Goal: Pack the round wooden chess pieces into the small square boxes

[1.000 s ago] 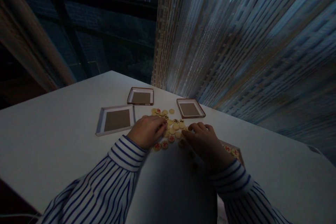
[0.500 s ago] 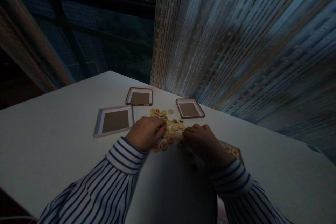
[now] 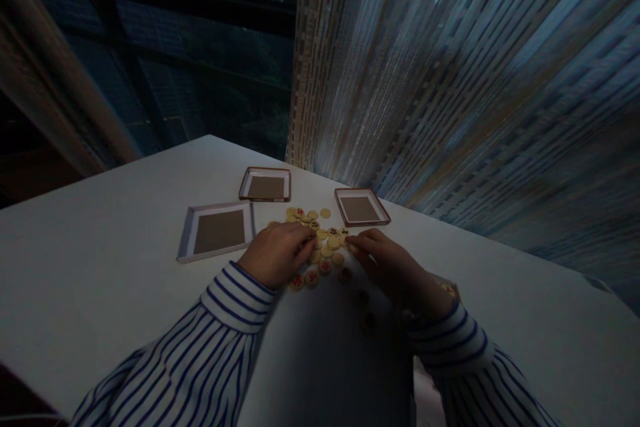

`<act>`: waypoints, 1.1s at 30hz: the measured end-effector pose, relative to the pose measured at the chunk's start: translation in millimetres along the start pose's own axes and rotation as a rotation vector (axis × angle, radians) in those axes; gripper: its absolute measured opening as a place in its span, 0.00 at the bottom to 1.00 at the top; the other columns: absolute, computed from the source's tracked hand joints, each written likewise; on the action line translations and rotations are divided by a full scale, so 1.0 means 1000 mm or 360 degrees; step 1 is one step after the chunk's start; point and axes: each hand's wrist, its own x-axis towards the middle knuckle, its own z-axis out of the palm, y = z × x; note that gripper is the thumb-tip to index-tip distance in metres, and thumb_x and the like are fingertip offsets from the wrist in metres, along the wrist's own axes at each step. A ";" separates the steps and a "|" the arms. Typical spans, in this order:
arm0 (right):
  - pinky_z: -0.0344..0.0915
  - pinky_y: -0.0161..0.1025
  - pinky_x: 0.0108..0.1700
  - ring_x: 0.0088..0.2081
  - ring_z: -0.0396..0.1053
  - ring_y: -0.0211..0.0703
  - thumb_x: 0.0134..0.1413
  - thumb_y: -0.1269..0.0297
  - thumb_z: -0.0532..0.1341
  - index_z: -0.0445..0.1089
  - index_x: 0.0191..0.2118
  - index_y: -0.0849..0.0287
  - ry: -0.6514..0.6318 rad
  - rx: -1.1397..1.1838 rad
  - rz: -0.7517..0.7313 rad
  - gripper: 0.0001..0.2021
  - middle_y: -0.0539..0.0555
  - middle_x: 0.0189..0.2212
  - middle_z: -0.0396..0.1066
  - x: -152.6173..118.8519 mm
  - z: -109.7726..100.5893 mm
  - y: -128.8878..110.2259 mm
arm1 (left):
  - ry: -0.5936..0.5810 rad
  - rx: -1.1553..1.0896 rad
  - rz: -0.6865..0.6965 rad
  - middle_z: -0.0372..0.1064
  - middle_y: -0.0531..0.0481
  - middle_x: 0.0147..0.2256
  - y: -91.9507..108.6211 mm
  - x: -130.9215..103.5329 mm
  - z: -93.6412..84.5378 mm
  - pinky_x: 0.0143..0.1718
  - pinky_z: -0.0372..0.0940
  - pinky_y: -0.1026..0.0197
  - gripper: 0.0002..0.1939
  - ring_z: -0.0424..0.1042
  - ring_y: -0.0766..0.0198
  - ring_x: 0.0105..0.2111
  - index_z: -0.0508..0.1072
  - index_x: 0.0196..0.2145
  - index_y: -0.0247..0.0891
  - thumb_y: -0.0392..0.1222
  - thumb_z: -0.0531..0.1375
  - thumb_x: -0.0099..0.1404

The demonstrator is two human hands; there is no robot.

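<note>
Several round, pale yellow pieces (image 3: 333, 241) lie in a loose heap on the white table, some with red or black characters. At the heap's left side rests my left hand (image 3: 280, 253), fingers curled and bent down over the pieces; what is between its fingertips is hidden. My right hand (image 3: 387, 263) reaches in from the right, its fingertips at a pale piece near the heap's right edge. Its thumb and index finger come close together there. Red-marked pieces (image 3: 297, 281) lie nearest me, and a few shadowed ones (image 3: 369, 319) sit below my right hand.
Three shallow open trays stand around the heap: one at left (image 3: 187, 233), one behind (image 3: 265, 200), one at back right (image 3: 363, 223). Another container (image 3: 454, 285) with red-marked pieces is partly behind my right wrist. A window and a curtain rise beyond the table (image 3: 125, 193).
My right hand has moved slightly up and away from me, to the upper right pieces of the heap. My right forearm now covers more of the container at right. My left hand has hardly moved.
</note>
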 end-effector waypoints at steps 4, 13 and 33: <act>0.64 0.38 0.41 0.40 0.68 0.41 0.55 0.71 0.51 0.65 0.46 0.61 0.0125 0.0223 0.0025 0.13 0.58 0.40 0.69 0.000 0.004 0.004 | -0.0011 -0.0028 0.0012 0.73 0.46 0.34 -0.001 0.000 0.000 0.38 0.63 0.58 0.11 0.70 0.59 0.35 0.71 0.36 0.36 0.39 0.50 0.63; 0.63 0.33 0.30 0.28 0.67 0.36 0.54 0.65 0.53 0.65 0.43 0.59 0.0059 0.0371 0.0208 0.11 0.51 0.30 0.70 -0.002 -0.001 0.002 | 0.0013 -0.0028 0.0008 0.73 0.47 0.33 -0.001 0.000 0.001 0.37 0.62 0.58 0.10 0.70 0.60 0.35 0.71 0.35 0.37 0.39 0.50 0.63; 0.63 0.37 0.38 0.36 0.68 0.41 0.51 0.66 0.57 0.68 0.44 0.58 -0.0240 -0.0222 0.0068 0.13 0.56 0.38 0.70 -0.010 -0.012 0.003 | -0.0186 -0.0359 0.0038 0.72 0.51 0.28 0.011 -0.004 -0.004 0.31 0.61 0.63 0.08 0.69 0.65 0.29 0.72 0.32 0.39 0.41 0.54 0.61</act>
